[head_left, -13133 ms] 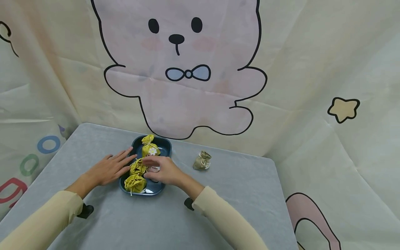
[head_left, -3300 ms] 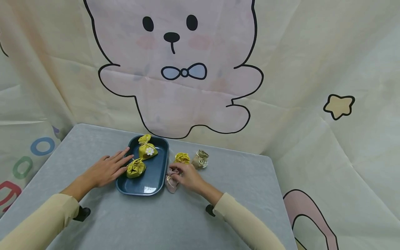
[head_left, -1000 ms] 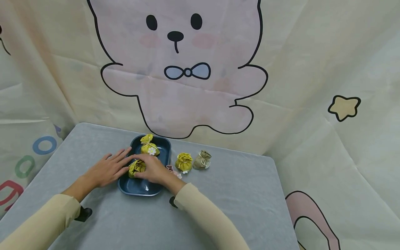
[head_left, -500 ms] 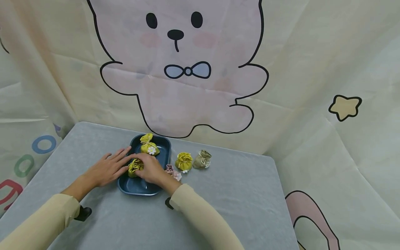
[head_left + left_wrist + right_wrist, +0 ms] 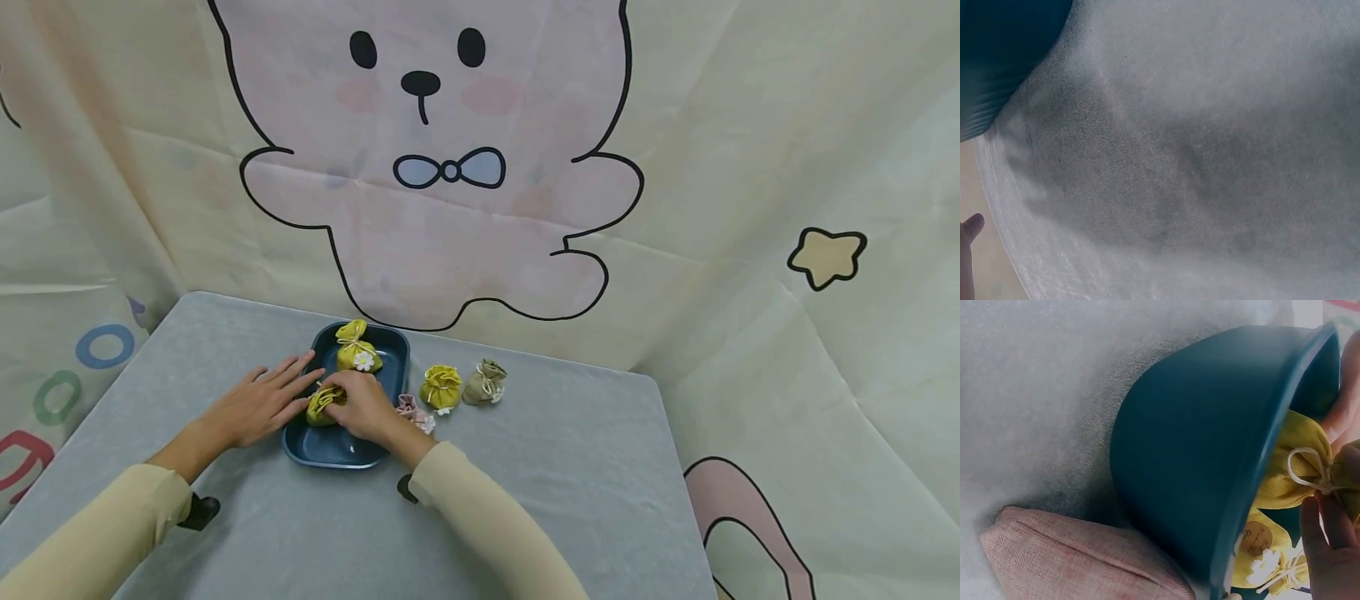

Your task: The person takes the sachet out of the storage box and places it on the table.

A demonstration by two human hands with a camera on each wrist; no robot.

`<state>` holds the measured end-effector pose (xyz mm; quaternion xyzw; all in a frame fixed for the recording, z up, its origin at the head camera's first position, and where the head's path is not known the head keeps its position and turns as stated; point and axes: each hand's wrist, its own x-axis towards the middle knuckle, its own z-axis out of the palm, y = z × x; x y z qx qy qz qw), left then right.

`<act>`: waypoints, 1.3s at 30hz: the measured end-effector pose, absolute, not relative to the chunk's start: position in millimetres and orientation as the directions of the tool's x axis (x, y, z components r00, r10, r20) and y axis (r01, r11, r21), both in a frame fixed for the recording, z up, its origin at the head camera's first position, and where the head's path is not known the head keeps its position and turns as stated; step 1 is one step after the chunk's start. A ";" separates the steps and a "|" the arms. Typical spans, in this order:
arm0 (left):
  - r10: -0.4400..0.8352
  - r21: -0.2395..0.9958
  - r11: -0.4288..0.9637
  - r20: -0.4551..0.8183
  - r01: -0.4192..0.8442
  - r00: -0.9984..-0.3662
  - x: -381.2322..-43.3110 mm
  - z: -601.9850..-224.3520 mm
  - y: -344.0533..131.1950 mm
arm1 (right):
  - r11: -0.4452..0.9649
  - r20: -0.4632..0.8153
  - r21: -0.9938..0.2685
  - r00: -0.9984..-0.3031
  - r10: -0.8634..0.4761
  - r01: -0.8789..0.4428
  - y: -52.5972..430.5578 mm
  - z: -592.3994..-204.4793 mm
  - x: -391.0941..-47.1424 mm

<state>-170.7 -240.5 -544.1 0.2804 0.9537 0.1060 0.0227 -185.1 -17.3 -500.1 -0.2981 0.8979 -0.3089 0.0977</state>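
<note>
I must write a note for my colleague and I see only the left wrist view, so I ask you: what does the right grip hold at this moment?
Observer: The right grip pinches a yellow pouch.
Operator: Thank you. Is there some other pouch in the blue tray?
Observer: Yes, a second yellow pouch lies near its far end.
Operator: And which pouches are outside of the tray?
Observer: On the table, to the right of the tray, there are three: a pink pouch, a third yellow pouch and an olive pouch.
</note>
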 end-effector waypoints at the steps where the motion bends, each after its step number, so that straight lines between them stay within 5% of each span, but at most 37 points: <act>1: 0.539 0.216 0.820 0.014 0.529 -0.842 -170.8 -544.0 -240.4 | 0.630 0.013 -0.611 -0.802 -0.597 -0.479 -17.1 -499.3 -184.6; 24: 0.534 0.227 0.812 0.087 0.539 -0.841 -170.7 -548.8 -240.0 | 0.575 0.085 -0.641 -0.791 -0.606 -0.508 1.9 -469.4 -175.9; 39: 0.531 0.245 0.818 0.026 0.520 -0.847 -170.4 -543.2 -239.2 | 0.465 0.227 -0.691 -0.778 -0.586 -0.553 39.1 -442.3 -174.2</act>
